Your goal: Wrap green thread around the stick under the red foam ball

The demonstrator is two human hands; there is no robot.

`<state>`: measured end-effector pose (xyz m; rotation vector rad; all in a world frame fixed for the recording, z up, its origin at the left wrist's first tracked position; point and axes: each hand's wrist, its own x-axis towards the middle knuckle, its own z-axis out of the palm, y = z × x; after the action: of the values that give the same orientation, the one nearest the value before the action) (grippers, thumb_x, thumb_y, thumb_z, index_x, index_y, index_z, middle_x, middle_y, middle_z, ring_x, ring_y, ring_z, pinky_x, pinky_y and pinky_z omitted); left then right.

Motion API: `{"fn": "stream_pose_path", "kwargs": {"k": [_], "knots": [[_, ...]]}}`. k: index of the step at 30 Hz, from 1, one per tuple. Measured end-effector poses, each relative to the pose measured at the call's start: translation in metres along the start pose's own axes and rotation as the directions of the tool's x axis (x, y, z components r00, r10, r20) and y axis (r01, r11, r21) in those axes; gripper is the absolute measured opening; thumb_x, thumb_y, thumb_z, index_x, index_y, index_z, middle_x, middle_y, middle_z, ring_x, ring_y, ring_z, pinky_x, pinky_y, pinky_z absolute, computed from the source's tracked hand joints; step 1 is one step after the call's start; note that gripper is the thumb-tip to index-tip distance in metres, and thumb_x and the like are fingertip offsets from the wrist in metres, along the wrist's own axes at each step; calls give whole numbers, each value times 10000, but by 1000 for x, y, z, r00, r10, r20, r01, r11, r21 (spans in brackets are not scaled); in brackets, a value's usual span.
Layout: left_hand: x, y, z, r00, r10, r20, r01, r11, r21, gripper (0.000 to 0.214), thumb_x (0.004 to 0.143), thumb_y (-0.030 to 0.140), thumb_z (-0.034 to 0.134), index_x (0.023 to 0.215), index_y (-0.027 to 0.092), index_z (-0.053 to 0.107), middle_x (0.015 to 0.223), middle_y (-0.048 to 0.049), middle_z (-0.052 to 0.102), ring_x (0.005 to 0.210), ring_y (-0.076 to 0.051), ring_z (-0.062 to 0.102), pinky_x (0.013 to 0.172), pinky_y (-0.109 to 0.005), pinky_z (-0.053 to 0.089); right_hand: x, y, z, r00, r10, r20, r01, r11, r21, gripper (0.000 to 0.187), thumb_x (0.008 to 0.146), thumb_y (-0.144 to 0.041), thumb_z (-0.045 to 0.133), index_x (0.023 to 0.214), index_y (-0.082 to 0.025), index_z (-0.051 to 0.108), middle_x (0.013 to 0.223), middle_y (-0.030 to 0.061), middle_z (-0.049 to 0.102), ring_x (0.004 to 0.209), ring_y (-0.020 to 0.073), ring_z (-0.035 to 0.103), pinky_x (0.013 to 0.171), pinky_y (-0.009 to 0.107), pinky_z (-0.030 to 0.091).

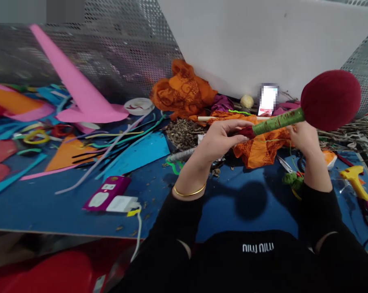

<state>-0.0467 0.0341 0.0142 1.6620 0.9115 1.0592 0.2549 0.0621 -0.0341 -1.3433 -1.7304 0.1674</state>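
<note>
My left hand (222, 138) is closed around the lower end of a green-wrapped stick (278, 121), where dark red material covers it. The stick slants up to the right and ends in a large dark red ball (330, 99). My right hand (303, 136) sits just behind and below the stick's middle, fingers curled, touching it or the green thread near it; what it grips is hidden. Orange cloth (257, 148) lies on the blue table (64, 203) right under both hands.
A yellow glue gun (355, 181) lies at the right edge. Scissors (284, 165) and green yarn (292, 179) sit under my right wrist. Pink, orange and blue paper scraps (80, 106) cover the left. A purple power strip (107, 194) with a white plug lies near the front.
</note>
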Motion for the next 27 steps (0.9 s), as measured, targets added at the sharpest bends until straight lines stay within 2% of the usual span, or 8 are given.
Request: {"fn": "stream_pose_path", "kwargs": {"k": [2, 6, 11, 17, 20, 23, 25, 27], "knots": [[0, 1, 1, 1000, 13, -18, -13, 999, -29, 381, 746, 187, 724, 1116, 164, 809, 1053, -57, 811, 975, -210, 745, 908, -330, 621, -5, -25, 15, 993, -28, 114, 8, 985, 170, 336, 928, -543, 642, 897, -227, 752, 887, 73, 773, 864, 232, 699, 860, 416, 565], [3, -2, 2, 999, 32, -7, -32, 998, -58, 362, 756, 159, 692, 1103, 146, 796, 1004, -57, 804, 976, -207, 741, 912, -332, 617, -20, -76, 43, 968, -133, 213, -15, 814, 581, 488, 879, -660, 674, 1165, -266, 709, 1134, 63, 769, 1106, 228, 703, 1022, 417, 558], [5, -1, 5, 1000, 5, -1, -5, 992, -124, 346, 753, 161, 713, 1091, 143, 786, 943, -55, 795, 973, -205, 731, 866, -308, 611, -36, -102, 47, 988, -145, 62, 115, 932, 343, 279, 1005, -404, 584, 810, -221, 666, 731, 5, 662, 688, 150, 621, 677, 302, 509], [6, 3, 5, 998, -67, -5, 65, 982, -179, 346, 749, 176, 726, 1088, 141, 783, 938, -49, 787, 939, -185, 719, 771, -257, 583, -41, -110, 38, 929, -306, -207, 346, 918, 196, 253, 1010, -330, 584, 816, -226, 710, 804, 37, 652, 790, 173, 617, 714, 336, 495], [6, 2, 6, 997, -77, 3, 76, 977, -198, 346, 739, 165, 724, 1080, 143, 782, 939, -44, 783, 928, -175, 709, 759, -249, 570, -41, -107, 45, 980, -121, -158, 171, 919, 357, 312, 1010, -414, 585, 787, -222, 690, 638, -8, 568, 615, 137, 565, 583, 298, 454], [7, 1, 6, 996, -85, 0, 83, 974, -211, 356, 731, 163, 726, 1083, 151, 781, 970, -42, 785, 887, -158, 697, 738, -245, 557, -38, -99, 52, 988, 148, -41, -97, 810, 578, 356, 982, -513, 613, 779, -225, 659, 498, -78, 393, 403, 79, 348, 419, 252, 287], [7, -1, 6, 996, -85, -8, 81, 972, -219, 368, 727, 166, 729, 1092, 151, 778, 948, -37, 780, 827, -141, 682, 700, -236, 538, -36, -97, 51, 980, 195, -38, -128, 764, 632, 369, 955, -533, 646, 749, -227, 644, 489, -87, 352, 392, 67, 281, 404, 245, 237], [8, -4, 4, 995, -92, -23, 85, 971, -224, 384, 733, 174, 730, 1113, 153, 772, 875, -24, 761, 739, -120, 652, 635, -220, 497, -35, -100, 46, 988, 125, -89, -46, 792, 608, 371, 955, -497, 658, 705, -224, 637, 523, -64, 410, 445, 80, 364, 452, 249, 324]]}}
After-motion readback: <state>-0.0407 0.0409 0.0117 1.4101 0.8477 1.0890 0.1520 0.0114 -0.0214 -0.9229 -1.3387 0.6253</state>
